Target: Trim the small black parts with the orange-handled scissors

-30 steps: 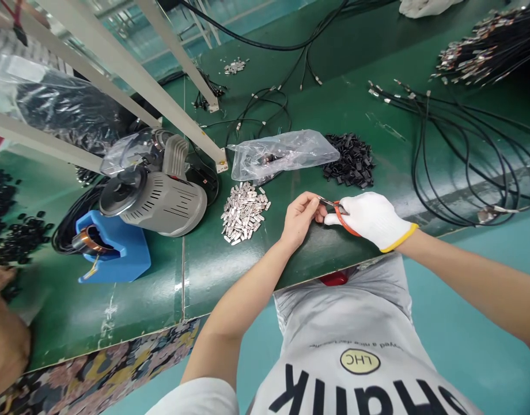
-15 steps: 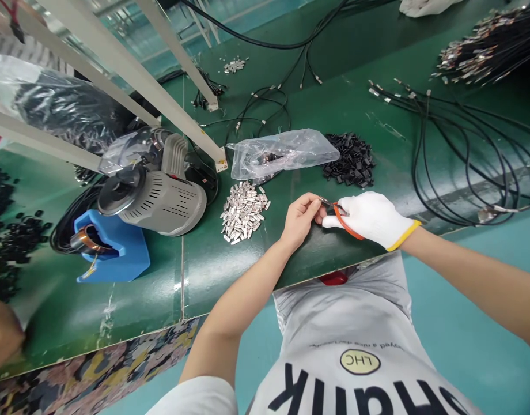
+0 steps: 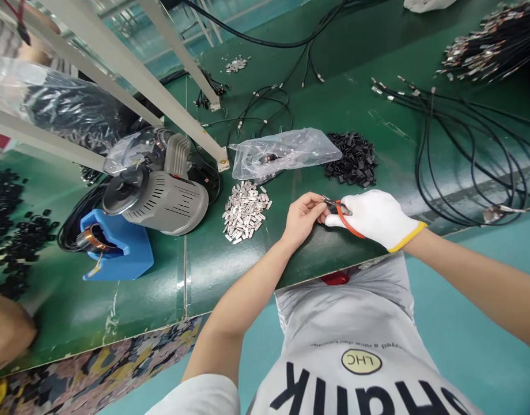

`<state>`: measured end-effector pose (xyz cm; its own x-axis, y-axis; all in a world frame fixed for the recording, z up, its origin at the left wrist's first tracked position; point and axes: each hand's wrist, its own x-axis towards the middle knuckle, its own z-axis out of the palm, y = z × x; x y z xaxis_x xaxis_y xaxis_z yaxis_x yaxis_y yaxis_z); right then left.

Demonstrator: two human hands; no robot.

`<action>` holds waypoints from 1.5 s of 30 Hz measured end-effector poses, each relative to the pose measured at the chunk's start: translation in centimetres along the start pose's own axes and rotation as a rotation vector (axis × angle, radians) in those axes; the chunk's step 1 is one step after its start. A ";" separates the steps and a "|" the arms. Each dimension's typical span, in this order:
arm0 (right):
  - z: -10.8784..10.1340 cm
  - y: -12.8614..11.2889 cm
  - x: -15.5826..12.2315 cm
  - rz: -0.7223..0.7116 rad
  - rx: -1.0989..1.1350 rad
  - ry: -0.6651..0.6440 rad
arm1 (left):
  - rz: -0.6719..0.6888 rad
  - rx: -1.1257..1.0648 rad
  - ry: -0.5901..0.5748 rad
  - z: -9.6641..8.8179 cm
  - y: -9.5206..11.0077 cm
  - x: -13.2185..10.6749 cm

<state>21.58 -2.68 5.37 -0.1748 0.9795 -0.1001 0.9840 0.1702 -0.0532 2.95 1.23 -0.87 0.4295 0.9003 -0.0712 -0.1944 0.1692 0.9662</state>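
Observation:
My right hand (image 3: 375,214), in a white glove with a yellow cuff, is closed around orange-handled pliers (image 3: 343,218). The jaws point left and meet the fingertips of my bare left hand (image 3: 306,216). Those fingers are pinched together at the jaws; the small piece between them is too hidden to name. Both hands are just above the near edge of the green table. Left of them lies a pile of small silver metal connector shells (image 3: 246,212). Beyond them is a heap of small black plastic parts (image 3: 352,158), beside a clear plastic bag (image 3: 286,154).
A grey machine (image 3: 161,196) and a blue tape dispenser (image 3: 118,248) stand at left, by pale metal posts (image 3: 161,86). Coiled black cables (image 3: 424,150) and a cable bundle (image 3: 493,49) lie at right. Another person's arm (image 3: 8,331) shows at the left edge.
The view has shifted slightly, moving the scene a little to the right. My hands keep nearly the same pose at the pliers. The other person's arm at left shows more.

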 end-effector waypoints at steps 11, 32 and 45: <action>-0.3 0.6 0.5 -0.158 -0.061 -0.039 | 0.036 0.009 0.036 0.2 -0.3 -0.1; -0.5 0.5 0.7 -0.117 -0.061 -0.094 | 0.007 -0.033 0.030 0.1 -0.5 0.1; 2.1 0.3 0.1 -0.030 -0.037 0.041 | -0.002 -0.072 0.050 -0.1 -0.6 0.3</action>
<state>21.76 -2.72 3.27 -0.2033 0.9774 -0.0586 0.9791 0.2025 -0.0182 3.14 1.47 -1.53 0.3862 0.9183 -0.0873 -0.2574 0.1981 0.9458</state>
